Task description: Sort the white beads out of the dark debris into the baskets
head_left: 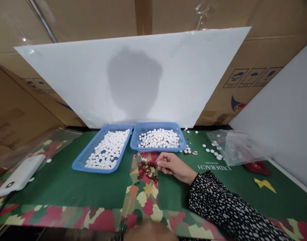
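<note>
My right hand (175,166) reaches in from the right in a black sleeve with white specks. Its thumb and index finger are pinched together at the right edge of a pile of small dark red pieces (146,171); what lies between the fingertips is too small to make out. The pile rests on a patterned strip of the table covering. Behind it stands a blue basket (158,149) with many round white pieces (160,138). A second blue basket (78,164), left of it, holds more white pieces (107,150). My left hand (150,231) is a blur at the bottom edge, fingers hidden.
Loose white pieces (213,151) lie at the right near a clear plastic bag (243,149). A dark red pouch (257,168) and a yellow scrap (265,184) are farther right. A white corded device (21,175) lies at the left. Cardboard and a white board (183,77) close off the back.
</note>
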